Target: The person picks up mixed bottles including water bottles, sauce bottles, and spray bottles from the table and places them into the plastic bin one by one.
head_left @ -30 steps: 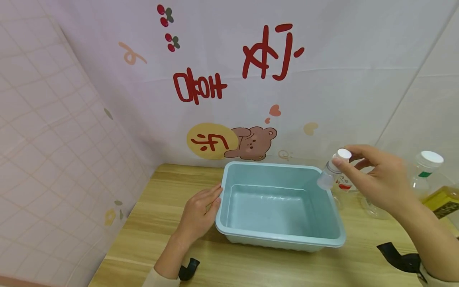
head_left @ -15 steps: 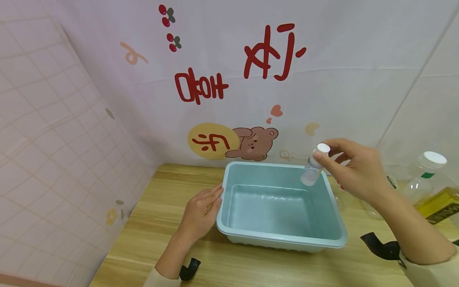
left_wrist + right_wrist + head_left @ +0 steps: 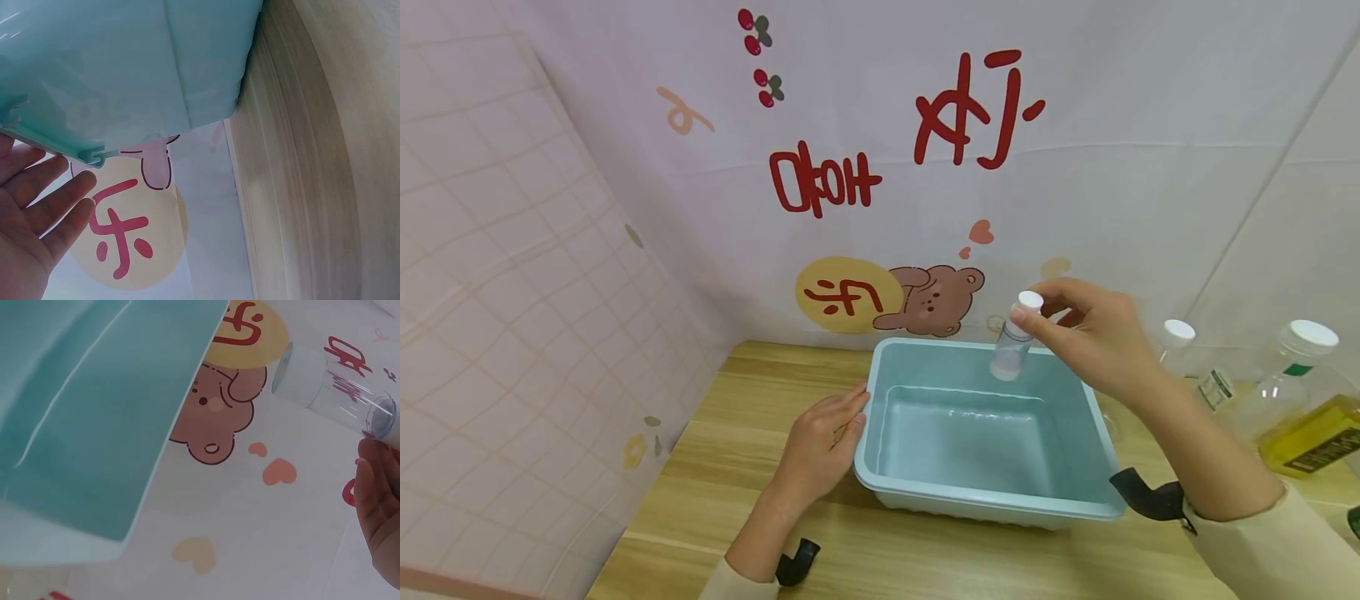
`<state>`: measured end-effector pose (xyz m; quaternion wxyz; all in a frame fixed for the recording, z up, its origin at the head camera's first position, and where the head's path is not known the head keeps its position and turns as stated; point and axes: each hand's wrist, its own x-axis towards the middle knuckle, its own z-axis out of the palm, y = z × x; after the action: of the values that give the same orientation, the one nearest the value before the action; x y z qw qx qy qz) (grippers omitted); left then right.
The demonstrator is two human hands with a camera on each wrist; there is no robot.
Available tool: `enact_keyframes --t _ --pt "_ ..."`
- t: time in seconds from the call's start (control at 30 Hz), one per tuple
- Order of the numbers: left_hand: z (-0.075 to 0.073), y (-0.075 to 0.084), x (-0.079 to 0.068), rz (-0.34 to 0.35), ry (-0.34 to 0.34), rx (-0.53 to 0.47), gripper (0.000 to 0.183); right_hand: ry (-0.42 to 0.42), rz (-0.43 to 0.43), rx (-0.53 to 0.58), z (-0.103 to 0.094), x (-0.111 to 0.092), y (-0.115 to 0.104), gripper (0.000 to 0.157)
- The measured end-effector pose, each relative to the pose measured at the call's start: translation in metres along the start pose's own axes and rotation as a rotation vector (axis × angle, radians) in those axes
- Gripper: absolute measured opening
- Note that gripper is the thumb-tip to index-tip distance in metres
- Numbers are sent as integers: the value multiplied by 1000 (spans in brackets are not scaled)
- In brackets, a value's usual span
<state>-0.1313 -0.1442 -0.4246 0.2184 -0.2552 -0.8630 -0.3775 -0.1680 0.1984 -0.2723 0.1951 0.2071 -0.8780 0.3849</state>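
Note:
A light-blue plastic basin (image 3: 925,492) stands on the wooden table. My left hand (image 3: 820,442) rests against its left rim, fingers fairly straight; in the left wrist view those fingers (image 3: 62,222) reach along the outside of the basin's rim. With thumb and fingertips my right hand (image 3: 1093,342) pinches a small clear bottle (image 3: 1011,357) near its white cap. The bottle hangs slightly tilted, base downward, over the far rim of the basin. In the right wrist view its clear, see-through body (image 3: 325,381) stands out beside the basin.
Right of the basin stand a clear bottle with a white cap (image 3: 1309,333), a bottle of yellow liquid (image 3: 1311,437) and another white-capped bottle (image 3: 1176,335), partly behind the right arm. A printed cloth (image 3: 1112,208) hangs behind the table.
My right hand has moved left with the small bottle, from the basin's right far corner to over its far side. The left hand has stayed at the left rim.

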Motion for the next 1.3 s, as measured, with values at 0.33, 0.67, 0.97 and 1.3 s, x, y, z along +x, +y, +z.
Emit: enact_keyframes --t 0.33,0.67,0.97,1.3 --pt "0 -1 -1 -6 -1 -4 34 -57 28 67 25 18 -1 22" --pt "1 -1 -1 -16 -1 -7 34 -135 98 149 51 31 10 26" --pt "1 -1 -1 -23 -1 -9 35 -203 105 145 70 40 15 25" --pt "1 -1 0 -10 1 -4 35 -359 142 145 89 47 16 24"
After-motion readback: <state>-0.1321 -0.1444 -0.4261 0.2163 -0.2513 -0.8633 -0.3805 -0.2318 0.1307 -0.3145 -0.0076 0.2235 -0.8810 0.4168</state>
